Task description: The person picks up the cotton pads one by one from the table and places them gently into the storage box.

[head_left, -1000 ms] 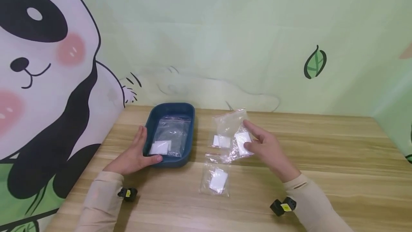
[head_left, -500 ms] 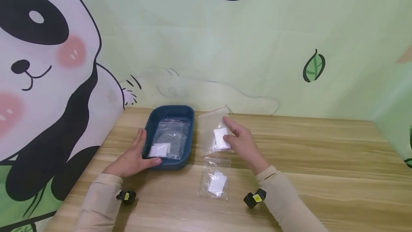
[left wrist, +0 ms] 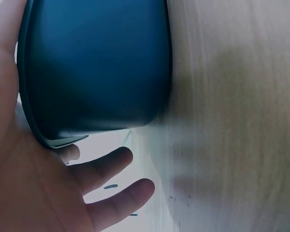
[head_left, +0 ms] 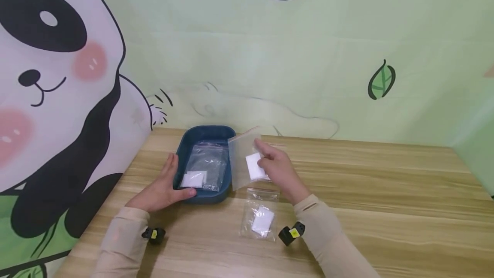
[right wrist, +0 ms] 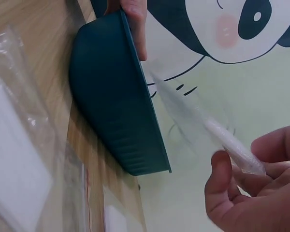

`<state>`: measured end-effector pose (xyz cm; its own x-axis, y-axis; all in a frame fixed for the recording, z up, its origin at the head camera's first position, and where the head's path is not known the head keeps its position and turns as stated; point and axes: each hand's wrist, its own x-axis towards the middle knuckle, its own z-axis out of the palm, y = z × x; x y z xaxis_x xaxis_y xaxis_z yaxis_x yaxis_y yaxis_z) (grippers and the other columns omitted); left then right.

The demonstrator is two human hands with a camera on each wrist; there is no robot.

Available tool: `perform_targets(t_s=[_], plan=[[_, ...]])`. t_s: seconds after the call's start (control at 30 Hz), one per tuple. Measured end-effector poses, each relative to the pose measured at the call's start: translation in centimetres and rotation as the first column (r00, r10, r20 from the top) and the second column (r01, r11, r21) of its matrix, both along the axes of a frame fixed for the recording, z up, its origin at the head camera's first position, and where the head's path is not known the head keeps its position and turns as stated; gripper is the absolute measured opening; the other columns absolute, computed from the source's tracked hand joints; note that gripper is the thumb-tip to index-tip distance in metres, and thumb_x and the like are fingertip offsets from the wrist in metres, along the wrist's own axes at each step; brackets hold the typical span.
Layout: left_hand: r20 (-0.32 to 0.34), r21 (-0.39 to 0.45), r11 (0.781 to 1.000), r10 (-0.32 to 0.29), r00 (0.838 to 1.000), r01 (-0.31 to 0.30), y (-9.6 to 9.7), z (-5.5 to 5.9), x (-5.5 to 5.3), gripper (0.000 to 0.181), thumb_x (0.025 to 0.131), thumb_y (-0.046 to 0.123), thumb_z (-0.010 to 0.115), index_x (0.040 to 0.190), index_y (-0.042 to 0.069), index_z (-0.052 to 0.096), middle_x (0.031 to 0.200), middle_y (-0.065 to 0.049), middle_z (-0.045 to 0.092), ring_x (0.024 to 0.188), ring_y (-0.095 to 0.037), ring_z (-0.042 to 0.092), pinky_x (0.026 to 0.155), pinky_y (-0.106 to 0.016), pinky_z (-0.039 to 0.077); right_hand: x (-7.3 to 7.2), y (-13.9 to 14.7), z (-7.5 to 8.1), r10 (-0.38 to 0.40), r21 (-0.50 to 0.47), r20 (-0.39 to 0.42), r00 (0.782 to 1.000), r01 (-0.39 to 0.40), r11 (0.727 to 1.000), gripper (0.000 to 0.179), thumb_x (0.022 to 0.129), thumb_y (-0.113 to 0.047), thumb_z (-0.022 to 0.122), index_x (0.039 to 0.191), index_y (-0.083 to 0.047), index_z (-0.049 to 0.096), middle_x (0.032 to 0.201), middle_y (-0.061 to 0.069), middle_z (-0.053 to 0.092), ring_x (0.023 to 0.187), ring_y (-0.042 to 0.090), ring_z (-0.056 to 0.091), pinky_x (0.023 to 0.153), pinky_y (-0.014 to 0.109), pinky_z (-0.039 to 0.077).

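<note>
My right hand (head_left: 283, 173) pinches a clear zip bag (head_left: 239, 164) with a folded white piece inside, between thumb and fingers. In the head view the bag's left edge overlaps the right rim of a dark blue tray (head_left: 210, 131); the right wrist view shows the bag (right wrist: 198, 128) raised beside the tray (right wrist: 111, 96). My left hand (head_left: 158, 188) rests at the tray's near left corner, thumb along the rim, fingers extended along the outer side. Inside the tray lies zip bag (head_left: 212, 160) with white pieces.
Another zip bag (head_left: 260, 216) holding a white piece lies on the wooden table (head_left: 366, 183), to the right of the tray's near end. One more bag's red-edged top (head_left: 278, 144) shows behind my right hand. A panda-printed wall covering (head_left: 231, 55) rises behind the table.
My right hand has carried its zip bag leftward, from over the other bags to the tray's right rim. The left hand has stayed at the tray.
</note>
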<state>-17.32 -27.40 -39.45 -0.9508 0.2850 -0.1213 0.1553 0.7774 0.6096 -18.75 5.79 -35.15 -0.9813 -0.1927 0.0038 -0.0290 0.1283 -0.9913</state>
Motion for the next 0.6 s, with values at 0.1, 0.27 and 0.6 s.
perform_targets(t_s=[0.1, 0.27, 0.6], plan=[[0.002, 0.003, 1.0, -0.008, 1.0, 0.008, -0.3, -0.1, 0.2, 0.124, 0.087, 0.056, 0.073, 0.159, 0.0, -0.011, 0.165, -0.021, -0.018, 0.148, -0.051, 0.005, 0.113, -0.065, 0.021, 0.0, -0.7, 0.1, -0.01, -0.011, 0.035, 0.999, 0.01, 1.0, 0.053, 0.095, 0.002, 0.051, 0.148, -0.008, 0.052, 0.152, 0.002, 0.048, 0.118, 0.021, 0.053, 0.078, 0.025, 0.046], [-0.016, 0.0, 1.0, -0.031, 0.999, 0.031, -0.5, 0.0, -0.2, 0.124, 0.087, 0.056, 0.074, 0.158, -0.002, -0.01, 0.164, -0.024, -0.016, 0.147, -0.052, 0.008, 0.114, -0.064, 0.02, -0.3, -1.2, 0.1, -0.004, -0.055, 0.046, 0.999, 0.006, 0.998, 0.053, 0.095, 0.006, 0.047, 0.146, -0.006, 0.053, 0.147, 0.004, 0.054, 0.102, 0.012, 0.053, 0.059, 0.02, 0.039], [-0.026, 0.016, 0.999, -0.034, 0.999, 0.035, -0.6, -0.1, 0.0, 0.124, 0.087, 0.056, 0.074, 0.158, -0.003, -0.009, 0.164, -0.026, -0.015, 0.147, -0.053, 0.007, 0.114, -0.064, 0.019, -1.0, -2.4, -0.3, -0.059, -0.074, 0.018, 0.998, 0.06, 0.995, 0.056, 0.088, 0.014, 0.062, 0.141, -0.006, 0.059, 0.141, 0.008, 0.059, 0.094, 0.019, 0.059, 0.073, 0.025, 0.053]])
